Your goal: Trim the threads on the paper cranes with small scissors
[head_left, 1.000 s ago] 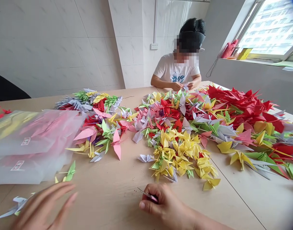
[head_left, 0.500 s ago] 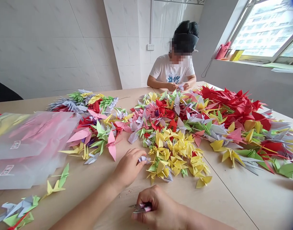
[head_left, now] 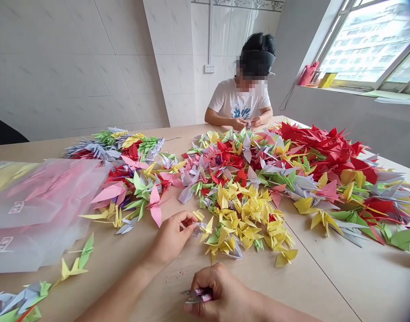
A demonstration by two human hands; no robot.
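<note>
Pinching paper crane (head_left: pixel 198 228), gripping pink-handled tool (head_left: pixel 206 297); bag labels (head_left: pixel 16 207) unreadable.

I had my left hand (head_left: pixel 171 237) reaching forward, the left forearm (head_left: pixel 124 281) stretched up from the lower left, its fingers (head_left: pixel 186 219) pinched together at the tips. My right hand (head_left: pixel 221 290) sat lower and nearer me, curled closed, the right forearm (head_left: pixel 275 308) running off toward the lower right

Pale wood tabletop (head_left: pixel 322 286) carrying a broad spread of folded paper cranes (head_left: pixel 240 210), red, yellow, green and lilac, heaping mid-table; translucent plastic bags (head_left: pixel 40 210) lying flat at left; loose cranes (head_left: pixel 70 268) sitting just below the bags.
</note>
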